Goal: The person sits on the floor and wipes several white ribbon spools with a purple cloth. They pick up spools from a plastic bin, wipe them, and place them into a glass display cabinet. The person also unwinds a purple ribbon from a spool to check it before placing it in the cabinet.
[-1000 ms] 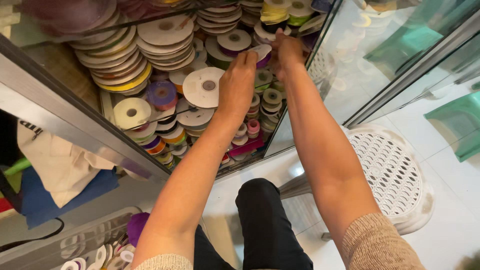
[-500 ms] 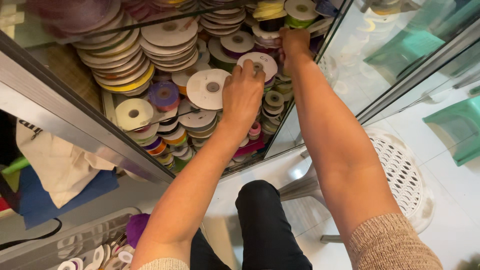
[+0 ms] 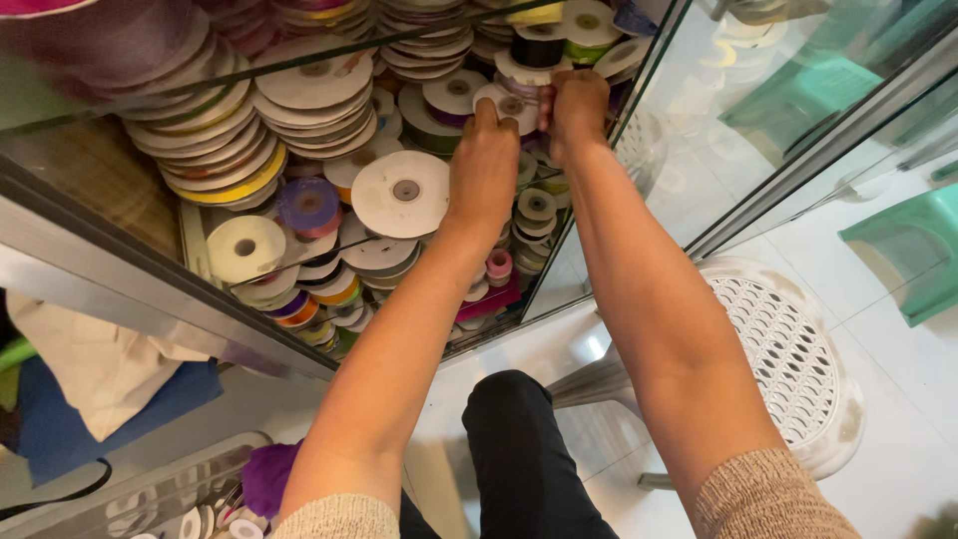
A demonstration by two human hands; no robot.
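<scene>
Both my arms reach into a glass display cabinet packed with stacks of ribbon spools. My left hand (image 3: 484,165) lies over the spools near the cabinet's right side, its fingertips on a small white-capped spool (image 3: 506,106). My right hand (image 3: 576,105) is closed against the same spool from the right, beside the glass corner. A large white spool (image 3: 402,192) lies just left of my left hand. Tall stacks of wide spools (image 3: 314,100) fill the shelf further left.
The cabinet's metal frame (image 3: 130,289) runs diagonally at the left, with a glass side wall (image 3: 699,130) at the right. A white perforated plastic stool (image 3: 788,349) stands on the tiled floor; green plastic furniture (image 3: 903,255) lies beyond. My dark-trousered knee (image 3: 514,439) is below.
Both hands have come closer together on the small spool near the glass corner; the left hand shifted right and up toward the right hand.
</scene>
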